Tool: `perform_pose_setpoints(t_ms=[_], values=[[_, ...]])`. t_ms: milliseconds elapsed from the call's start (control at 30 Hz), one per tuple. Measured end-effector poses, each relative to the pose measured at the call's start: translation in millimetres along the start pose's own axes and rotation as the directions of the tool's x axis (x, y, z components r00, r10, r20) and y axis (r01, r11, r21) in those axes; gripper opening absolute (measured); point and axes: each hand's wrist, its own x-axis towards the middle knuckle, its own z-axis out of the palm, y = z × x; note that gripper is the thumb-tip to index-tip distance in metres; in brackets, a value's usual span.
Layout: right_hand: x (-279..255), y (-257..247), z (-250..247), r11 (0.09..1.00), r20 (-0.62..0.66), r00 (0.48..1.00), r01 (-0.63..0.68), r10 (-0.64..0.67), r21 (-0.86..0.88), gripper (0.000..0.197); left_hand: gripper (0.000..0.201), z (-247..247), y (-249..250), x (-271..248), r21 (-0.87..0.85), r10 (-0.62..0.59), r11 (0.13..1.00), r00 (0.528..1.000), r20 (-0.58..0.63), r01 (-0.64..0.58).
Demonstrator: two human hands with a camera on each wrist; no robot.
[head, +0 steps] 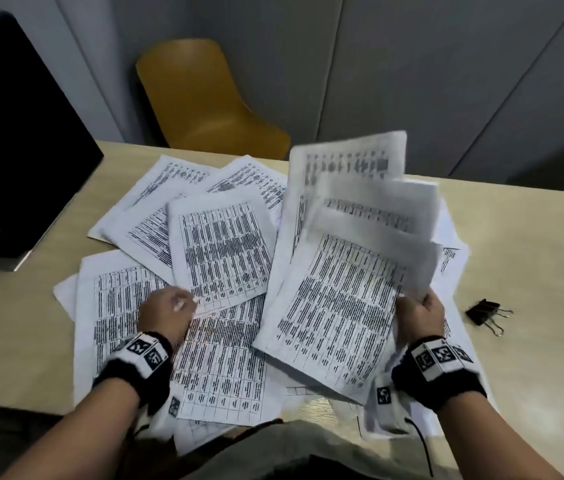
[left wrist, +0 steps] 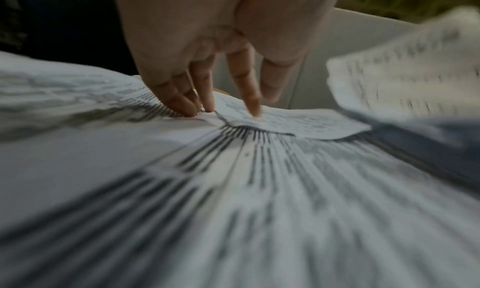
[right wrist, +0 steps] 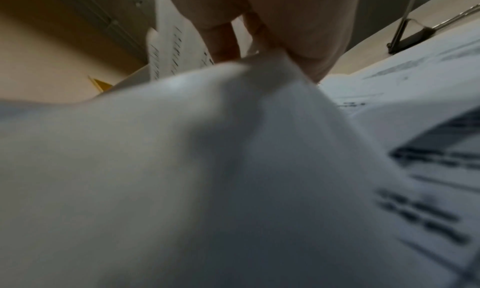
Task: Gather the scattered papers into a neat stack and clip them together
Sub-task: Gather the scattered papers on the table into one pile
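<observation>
On the table: printed sheets lie spread and overlapping across the middle of the light wooden table (head: 516,375), from the near edge towards the far side.
Scattered papers (head: 225,251): white sheets printed with dense tables, lying flat at differing angles, several covering one another.
Held sheets (head: 346,306): a fanned bundle of several sheets raised off the table at the right, tilted up and blurred; its lower right corner is gripped.
Right hand (head: 419,313): fingers and thumb closed on the corner of the held sheets; the right wrist view shows the pinch (right wrist: 272,52) from beneath, with paper filling most of that picture.
Left hand (head: 166,310): palm down on the scattered papers, left of the held sheets; in the left wrist view the fingertips (left wrist: 253,109) press straight down on a sheet edge, gripping nothing.
Binder clip (head: 486,313): black with wire handles, lying on bare table just right of the papers, apart from both hands.
Wristbands: a black band with square coded markers on each wrist.
Chair (head: 204,98): mustard yellow, behind the far edge of the table.
Dark object (head: 13,133): large, black, at the left edge of the table; its kind cannot be told.
</observation>
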Motion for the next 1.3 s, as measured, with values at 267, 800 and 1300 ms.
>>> perform_pose_setpoints(t_ms=[267,800,1300], values=[[-8,17,0,0.98,0.079,0.994,-0.055,0.071,-0.191,0.021,0.093,6,20,52,-0.269,-0.457,0.857,0.89,-0.004,0.439],[-4,2,-10,0.986,0.028,0.987,-0.159,0.157,0.05,0.026,0.036,-31,23,-10,-0.088,-0.19,0.97,0.934,0.301,0.226],[31,18,-6,0.985,-0.008,0.989,-0.149,0.15,0.082,0.033,0.053,-4,14,-18,-0.271,-0.266,0.919,0.958,0.107,0.285]])
